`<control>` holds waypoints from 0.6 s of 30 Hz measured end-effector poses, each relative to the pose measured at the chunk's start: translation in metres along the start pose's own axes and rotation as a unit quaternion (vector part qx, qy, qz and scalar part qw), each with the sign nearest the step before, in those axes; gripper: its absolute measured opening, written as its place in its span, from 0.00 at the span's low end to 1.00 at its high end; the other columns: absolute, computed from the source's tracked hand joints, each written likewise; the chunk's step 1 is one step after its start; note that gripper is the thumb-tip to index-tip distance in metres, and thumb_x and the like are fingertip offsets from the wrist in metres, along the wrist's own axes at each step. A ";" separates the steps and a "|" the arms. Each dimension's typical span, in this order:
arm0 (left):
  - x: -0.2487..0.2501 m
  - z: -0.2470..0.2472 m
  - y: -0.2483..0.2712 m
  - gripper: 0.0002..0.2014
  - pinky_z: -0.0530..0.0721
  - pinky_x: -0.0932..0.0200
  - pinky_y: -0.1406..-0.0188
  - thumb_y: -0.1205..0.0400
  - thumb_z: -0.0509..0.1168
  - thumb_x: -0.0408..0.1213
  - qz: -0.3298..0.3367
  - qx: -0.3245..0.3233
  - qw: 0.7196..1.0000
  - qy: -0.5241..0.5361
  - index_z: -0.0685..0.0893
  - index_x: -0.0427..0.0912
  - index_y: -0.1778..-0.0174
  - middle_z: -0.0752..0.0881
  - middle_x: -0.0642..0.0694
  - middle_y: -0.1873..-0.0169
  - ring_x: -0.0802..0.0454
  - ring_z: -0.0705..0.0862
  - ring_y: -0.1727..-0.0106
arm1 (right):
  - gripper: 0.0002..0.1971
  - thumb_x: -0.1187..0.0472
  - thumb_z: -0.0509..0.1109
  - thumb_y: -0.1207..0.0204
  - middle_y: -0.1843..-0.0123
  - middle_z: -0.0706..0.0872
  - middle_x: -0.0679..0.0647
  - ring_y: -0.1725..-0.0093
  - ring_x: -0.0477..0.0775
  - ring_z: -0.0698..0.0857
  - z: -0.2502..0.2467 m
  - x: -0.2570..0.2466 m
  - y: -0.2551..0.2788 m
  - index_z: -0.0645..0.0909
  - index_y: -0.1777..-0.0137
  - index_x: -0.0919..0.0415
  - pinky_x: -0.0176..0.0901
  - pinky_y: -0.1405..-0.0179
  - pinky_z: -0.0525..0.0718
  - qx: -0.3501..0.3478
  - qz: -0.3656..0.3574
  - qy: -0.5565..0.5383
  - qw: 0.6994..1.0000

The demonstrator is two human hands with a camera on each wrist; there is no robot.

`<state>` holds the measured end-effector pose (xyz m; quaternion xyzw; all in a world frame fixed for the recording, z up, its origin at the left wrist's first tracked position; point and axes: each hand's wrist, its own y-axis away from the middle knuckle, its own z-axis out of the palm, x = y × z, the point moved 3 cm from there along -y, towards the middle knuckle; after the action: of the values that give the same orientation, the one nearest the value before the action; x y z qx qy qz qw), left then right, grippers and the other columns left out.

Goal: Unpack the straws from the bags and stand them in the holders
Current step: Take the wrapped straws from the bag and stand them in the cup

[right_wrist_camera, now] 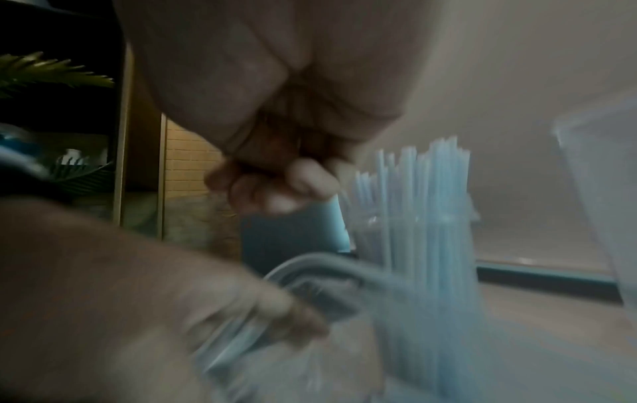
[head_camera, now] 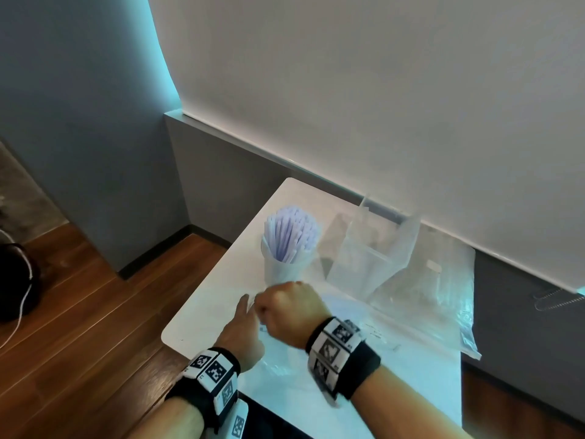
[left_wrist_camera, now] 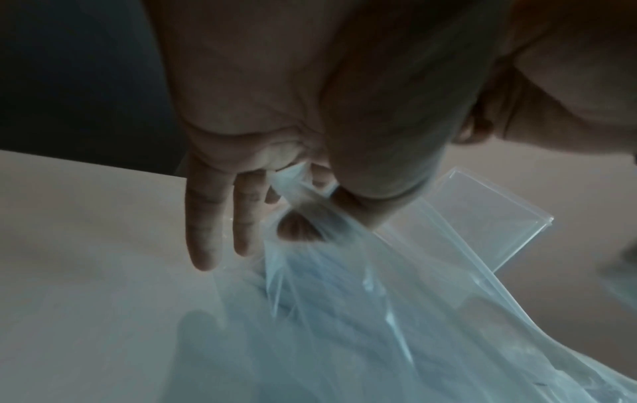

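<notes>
Only the left wrist view showed it: the left hand (left_wrist_camera: 275, 114) pinched the clear bag (left_wrist_camera: 344, 313) between thumb and fingers (left_wrist_camera: 296, 229), two fingers straight. The right hand (head_camera: 286, 312) was fisted just above, grip unclear; the bag lay along the counter's (head_camera: 202, 312) near edge.

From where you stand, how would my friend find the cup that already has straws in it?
Start at the white table against the wall. Toward its far left side, just beyond the two hands, stands a round translucent cup. Unlike the clear square holder to its right, where no straws show, and the flat plastic bags, it is round and packed with upright pale straws.
</notes>
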<state>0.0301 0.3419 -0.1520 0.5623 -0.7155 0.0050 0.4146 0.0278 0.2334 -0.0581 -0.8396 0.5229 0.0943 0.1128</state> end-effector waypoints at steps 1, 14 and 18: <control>0.001 -0.002 0.000 0.40 0.72 0.52 0.25 0.27 0.57 0.25 0.006 -0.001 1.000 -0.009 0.55 0.55 0.18 0.48 0.43 0.15 0.40 0.71 0.22 | 0.11 0.64 0.62 0.29 0.60 0.89 0.59 0.62 0.65 0.86 0.011 -0.002 0.005 0.87 0.56 0.57 0.52 0.65 0.84 -0.087 0.044 0.006 0.995; 0.017 -0.017 -0.004 0.49 0.73 0.52 0.24 0.27 0.62 0.15 0.059 0.004 0.998 0.013 0.55 0.63 0.18 0.60 0.56 0.19 0.44 0.71 0.23 | 0.39 0.71 0.64 0.31 0.23 0.70 0.44 0.28 0.53 0.71 0.045 0.053 0.035 0.62 0.19 0.49 0.51 0.31 0.72 0.002 0.247 -0.003 0.969; 0.019 -0.013 -0.004 0.51 0.77 0.50 0.28 0.26 0.62 0.20 0.021 -0.043 0.999 -0.009 0.44 0.63 0.17 0.64 0.48 0.20 0.42 0.74 0.30 | 0.31 0.73 0.64 0.29 0.32 0.78 0.50 0.34 0.57 0.77 0.053 0.052 0.037 0.71 0.27 0.51 0.51 0.38 0.79 -0.027 0.236 -0.005 0.971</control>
<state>0.0404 0.3314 -0.1335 0.5287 -0.7307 -0.0223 0.4314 0.0153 0.1888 -0.1262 -0.6944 0.7034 0.1361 0.0675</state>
